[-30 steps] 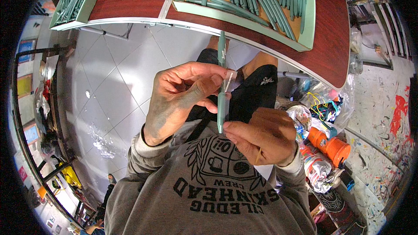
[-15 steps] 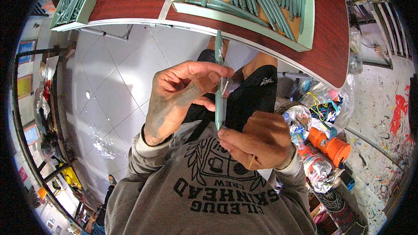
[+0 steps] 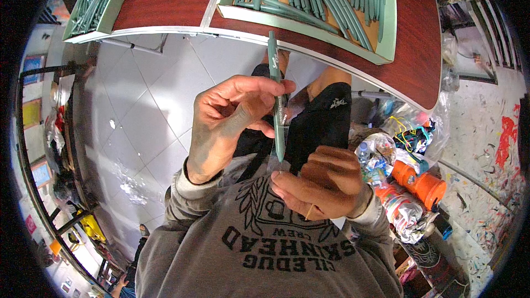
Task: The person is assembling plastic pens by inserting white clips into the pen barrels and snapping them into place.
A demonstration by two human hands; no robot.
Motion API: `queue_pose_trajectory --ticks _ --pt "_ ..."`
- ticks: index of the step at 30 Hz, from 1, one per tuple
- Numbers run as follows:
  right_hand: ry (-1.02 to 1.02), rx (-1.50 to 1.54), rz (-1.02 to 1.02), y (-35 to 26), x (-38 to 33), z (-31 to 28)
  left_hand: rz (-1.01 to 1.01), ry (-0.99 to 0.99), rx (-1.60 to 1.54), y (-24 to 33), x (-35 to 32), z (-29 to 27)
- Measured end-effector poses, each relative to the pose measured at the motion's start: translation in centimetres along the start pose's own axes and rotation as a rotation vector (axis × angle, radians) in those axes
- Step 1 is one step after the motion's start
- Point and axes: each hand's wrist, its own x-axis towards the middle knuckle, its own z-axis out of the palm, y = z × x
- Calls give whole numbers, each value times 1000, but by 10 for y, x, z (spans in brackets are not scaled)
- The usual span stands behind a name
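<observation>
My left hand pinches a slim grey-green pen by its middle, between thumb and fingers. The pen is nearly upright in the picture, its pointed end toward me, with pale print on the barrel. Below that tip my right hand is closed, thumb and forefinger pinching what looks like the end of a clear plastic sleeve. The film is faint, and how much of the pen it surrounds is hard to see. A thin yellowish band or strip shows at the right hand's curled fingers.
Ahead stands a red-brown table with a pale edge. On it, a light green box holds many similar pens; another box at far left holds more, looking shinier. An orange container and plastic bags lie at right.
My right hand has moved slightly down and left, leaving a gap below the pen's tip. The pen has shifted and tilted a little, still in my left hand.
</observation>
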Motion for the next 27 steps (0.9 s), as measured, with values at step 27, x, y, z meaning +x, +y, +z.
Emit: queue_pose_trajectory --ticks 27 --pt "-385 409 437 -3 -37 -13 236 -142 -98 -6 7 -9"
